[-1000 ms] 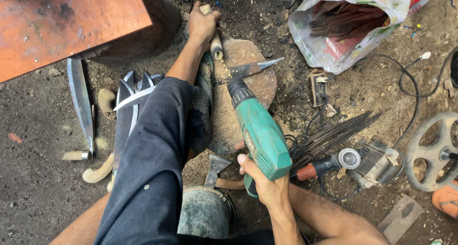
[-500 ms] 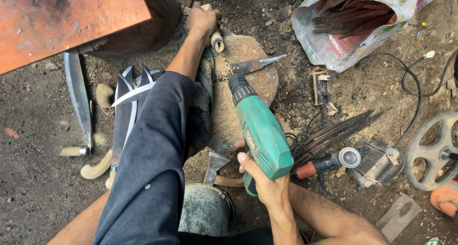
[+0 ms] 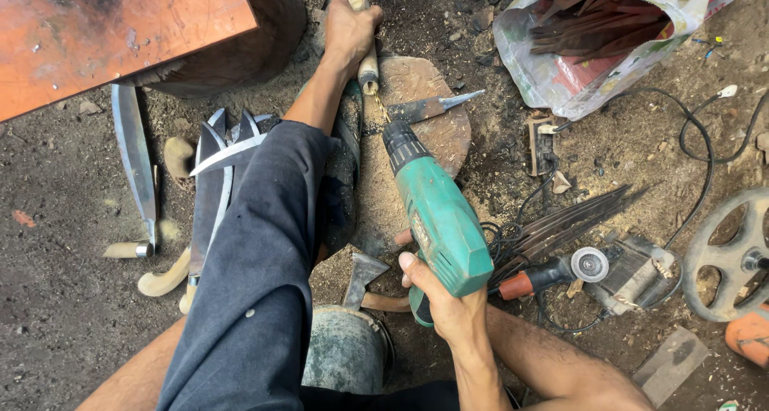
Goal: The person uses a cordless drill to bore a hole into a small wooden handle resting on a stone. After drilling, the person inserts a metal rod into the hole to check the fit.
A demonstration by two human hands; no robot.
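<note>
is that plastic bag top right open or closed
Open. The plastic bag lies on its side on the dirt ground, its mouth gaping wide, and a bundle of dark flat strips shows inside it.

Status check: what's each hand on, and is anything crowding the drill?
Right hand grips green power drill. Left hand holds pale wooden handle on round wooden block. Drill bit at handle's end. Grey metal blade lies right beside it.

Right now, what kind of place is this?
Probably an informal knife-making workshop on a dirt floor: finished blades lie on the ground, the right hand holds a green drill, and an angle grinder lies nearby.
</note>
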